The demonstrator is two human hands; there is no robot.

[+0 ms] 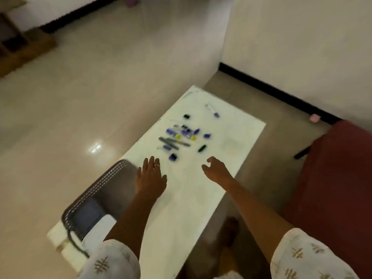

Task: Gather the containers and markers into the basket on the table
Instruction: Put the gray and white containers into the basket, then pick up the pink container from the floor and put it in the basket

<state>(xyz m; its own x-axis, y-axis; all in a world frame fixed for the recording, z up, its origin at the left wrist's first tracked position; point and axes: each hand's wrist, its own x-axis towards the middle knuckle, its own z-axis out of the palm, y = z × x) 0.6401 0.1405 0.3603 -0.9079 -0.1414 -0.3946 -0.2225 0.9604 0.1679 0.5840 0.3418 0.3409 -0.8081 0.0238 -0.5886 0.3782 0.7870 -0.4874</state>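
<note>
The left hand (150,176) hovers flat over the white table (193,198) at centre frame, fingers straight, holding nothing. The right hand (216,170), just right of centre, hangs loosely curled and empty. Above both, a blurred cluster of small blue containers (186,132) and grey markers (173,142) lies on the table, a green marker (202,148) apart to its right. The dark mesh basket (94,190) sits at lower left.

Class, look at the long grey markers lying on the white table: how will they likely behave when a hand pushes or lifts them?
The grey markers look slim and round, so a sideways push would probably roll them across the smooth table. They seem stiff and light, an easy pinch for the right hand. They lie bunched together, so nudging one probably shifts the others.
</note>
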